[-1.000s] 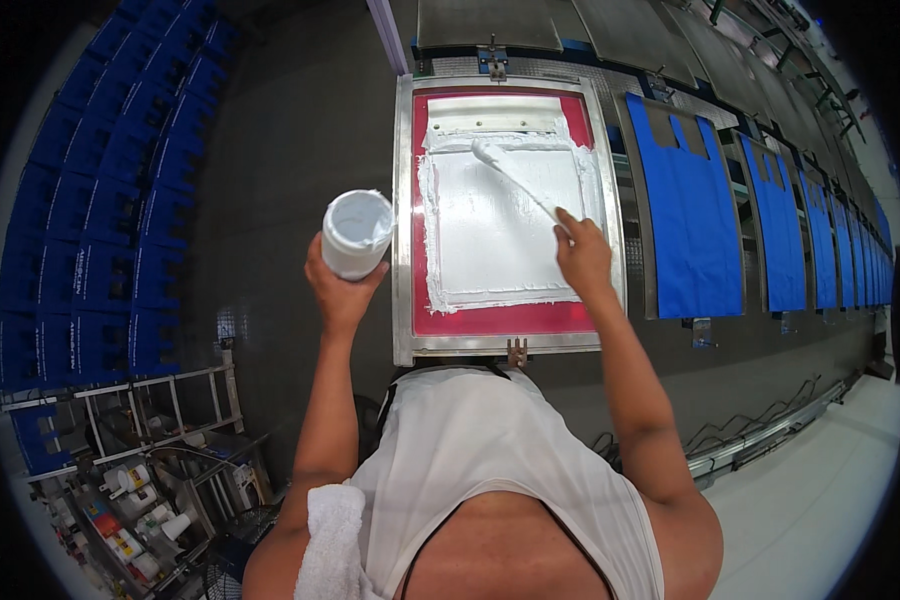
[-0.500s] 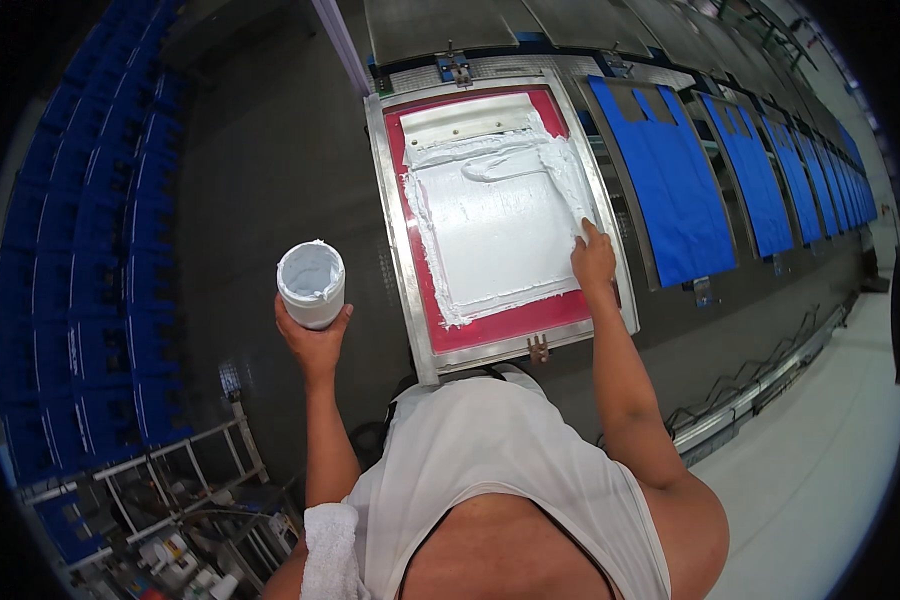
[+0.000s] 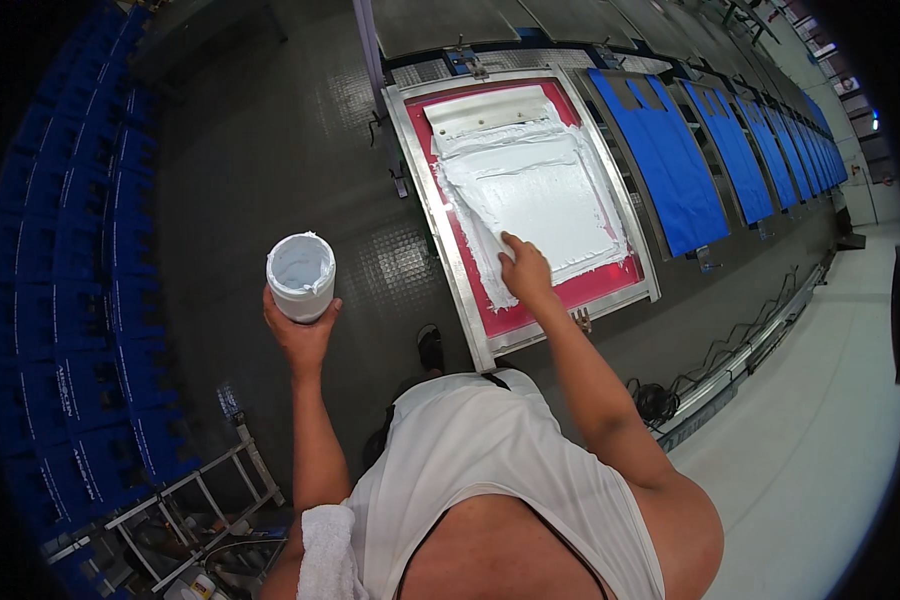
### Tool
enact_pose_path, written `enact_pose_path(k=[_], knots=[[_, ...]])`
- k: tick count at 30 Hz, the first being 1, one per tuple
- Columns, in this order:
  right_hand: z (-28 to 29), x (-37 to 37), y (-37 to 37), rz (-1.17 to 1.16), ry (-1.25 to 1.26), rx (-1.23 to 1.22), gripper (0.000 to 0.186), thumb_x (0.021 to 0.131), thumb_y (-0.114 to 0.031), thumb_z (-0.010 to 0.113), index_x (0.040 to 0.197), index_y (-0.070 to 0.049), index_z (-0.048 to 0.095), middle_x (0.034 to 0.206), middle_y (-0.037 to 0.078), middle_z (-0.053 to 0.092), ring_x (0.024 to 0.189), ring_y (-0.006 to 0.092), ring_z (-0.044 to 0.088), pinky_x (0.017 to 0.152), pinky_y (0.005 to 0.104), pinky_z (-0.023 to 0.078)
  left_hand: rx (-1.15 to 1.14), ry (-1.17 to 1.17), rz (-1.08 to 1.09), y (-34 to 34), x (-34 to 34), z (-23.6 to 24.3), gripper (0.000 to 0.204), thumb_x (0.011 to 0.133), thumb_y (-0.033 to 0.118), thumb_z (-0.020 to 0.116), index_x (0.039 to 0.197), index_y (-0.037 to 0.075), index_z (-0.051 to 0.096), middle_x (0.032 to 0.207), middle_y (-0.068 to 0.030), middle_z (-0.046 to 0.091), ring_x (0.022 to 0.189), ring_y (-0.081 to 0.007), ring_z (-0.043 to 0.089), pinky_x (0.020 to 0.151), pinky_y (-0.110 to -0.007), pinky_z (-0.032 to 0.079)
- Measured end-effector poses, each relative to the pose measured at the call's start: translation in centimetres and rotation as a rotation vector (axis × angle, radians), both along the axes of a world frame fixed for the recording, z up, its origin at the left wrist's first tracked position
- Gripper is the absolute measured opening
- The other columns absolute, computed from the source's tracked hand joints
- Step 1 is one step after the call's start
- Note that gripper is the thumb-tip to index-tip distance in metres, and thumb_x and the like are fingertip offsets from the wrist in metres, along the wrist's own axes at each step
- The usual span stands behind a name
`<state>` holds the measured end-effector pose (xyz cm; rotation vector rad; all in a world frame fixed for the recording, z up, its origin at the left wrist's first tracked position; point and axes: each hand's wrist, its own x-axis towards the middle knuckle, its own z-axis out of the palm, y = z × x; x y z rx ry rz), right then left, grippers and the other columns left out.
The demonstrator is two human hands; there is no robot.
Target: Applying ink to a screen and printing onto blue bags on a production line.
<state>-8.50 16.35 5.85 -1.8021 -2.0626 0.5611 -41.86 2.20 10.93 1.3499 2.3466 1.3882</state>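
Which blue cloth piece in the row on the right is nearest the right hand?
The leftmost blue piece, right beside the metal frame; it looks largest, with the others receding farther from the right hand.

The far end of the white tool (image 3: 494,225) cannot be told from the white paste (image 3: 500,137), the underside of the white tub (image 3: 301,283) is covered by the left hand (image 3: 304,338), the towel (image 3: 327,550) is cut off by the lower edge, and the farthest blue sheets (image 3: 818,148) are shown too small to be counted.
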Motion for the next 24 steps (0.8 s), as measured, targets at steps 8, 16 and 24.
enact_pose_path(k=[8,16,24], knots=[[12.0,6.2,-1.5,0.187,-0.057,0.154,0.032,0.08,-0.009,0.062,0.112,-0.01,0.062,0.092,0.014,0.061,0.084,0.0291,0.061,0.069,0.037,0.049,-0.002,0.236,0.059,-4.9,-1.1,-0.5,0.101,0.052,0.023,0.088,0.133,0.006,0.032,0.128,-0.0173,0.042,0.117,-0.0369,0.04,0.098,-0.047,0.035],[25.0,2.8,-2.0,0.598,0.29,-0.354,0.035,0.077,0.005,0.064,0.111,-0.004,0.062,0.085,0.009,0.059,0.074,0.0121,0.053,0.065,0.0223,0.043,-0.077,0.48,0.063,-7.8,-2.4,0.2,0.095,0.048,0.021,0.086,0.128,0.007,0.038,0.121,-0.0132,0.049,0.115,-0.0342,0.044,0.095,-0.048,0.038],[24.4,-12.0,-5.5,1.159,-0.004,-0.25,0.034,0.074,0.003,0.064,0.107,-0.004,0.063,0.072,0.011,0.054,0.061,0.016,0.05,0.056,0.0261,0.042,0.185,0.363,-0.063,-10.7,1.4,0.6,0.092,0.051,0.027,0.083,0.129,0.01,0.038,0.125,-0.0127,0.044,0.119,-0.0342,0.04,0.098,-0.045,0.035]])
